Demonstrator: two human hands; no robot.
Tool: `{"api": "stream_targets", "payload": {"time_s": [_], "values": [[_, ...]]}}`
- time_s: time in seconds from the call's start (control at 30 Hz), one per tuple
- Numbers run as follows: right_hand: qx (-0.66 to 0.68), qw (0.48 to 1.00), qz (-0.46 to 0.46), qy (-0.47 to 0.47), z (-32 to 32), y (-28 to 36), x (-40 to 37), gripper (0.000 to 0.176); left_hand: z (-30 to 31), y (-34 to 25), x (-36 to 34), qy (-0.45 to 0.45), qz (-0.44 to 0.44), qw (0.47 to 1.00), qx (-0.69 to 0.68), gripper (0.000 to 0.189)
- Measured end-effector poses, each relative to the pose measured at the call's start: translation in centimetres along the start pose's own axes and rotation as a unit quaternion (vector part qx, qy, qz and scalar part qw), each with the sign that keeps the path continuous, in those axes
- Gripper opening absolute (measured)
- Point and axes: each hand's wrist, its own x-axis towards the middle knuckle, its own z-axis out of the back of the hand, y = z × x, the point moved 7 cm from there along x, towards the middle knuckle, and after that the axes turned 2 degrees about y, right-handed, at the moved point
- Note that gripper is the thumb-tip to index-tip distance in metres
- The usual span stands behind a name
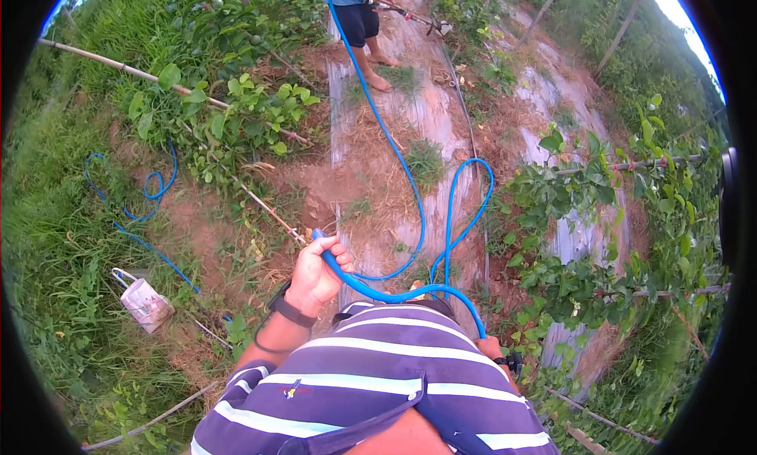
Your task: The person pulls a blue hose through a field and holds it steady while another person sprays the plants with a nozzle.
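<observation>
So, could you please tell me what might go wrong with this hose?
The hose lies in loops between the left hand and the other person; a pull could kink it or trip that person. It might also snag on the stake nearby.

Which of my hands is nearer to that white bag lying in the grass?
Left. The left hand, gripping the blue hose, is up and right of the white bag; the right hand shows farther off, past the striped shirt.
</observation>
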Motion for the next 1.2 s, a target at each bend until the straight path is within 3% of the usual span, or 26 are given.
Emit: {"api": "stream_targets", "payload": {"time_s": [0.2,0.3,0.6,0.77,0.87,1.03,1.2], "values": [[0.077,0.996,0.045,0.028,0.6,1.4,3.0,0.017,-6.0,-0.8,0.3,0.044,0.005,0.999,0.025,0.011],[0.128,0.989,0.077,-0.012,2.1,3.7,2.5,0.016,-9.3,-0.3,-1.1,0.083,-0.014,0.995,0.048,0.009],[0.159,0.985,0.068,-0.015,5.1,6.6,5.7,0.018,-16.3,-0.6,-1.0,0.160,-0.026,0.984,0.066,0.014],[0.083,0.996,0.013,-0.014,4.6,3.2,6.6,0.020,-15.8,0.1,1.3,0.153,0.013,0.986,0.064,0.015],[0.062,0.998,0.015,-0.014,5.5,5.7,3.7,0.019,-15.7,0.4,3.1,0.131,0.027,0.989,0.064,0.013],[0.136,0.990,-0.013,-0.021,3.8,4.3,6.9,0.017,-16.2,-0.4,7.1,0.122,0.040,0.989,0.068,0.009],[0.148,0.988,-0.035,-0.012,2.5,8.2,8.6,0.017,-13.4,-3.4,13.3,0.052,0.047,0.996,0.048,0.009]]}}
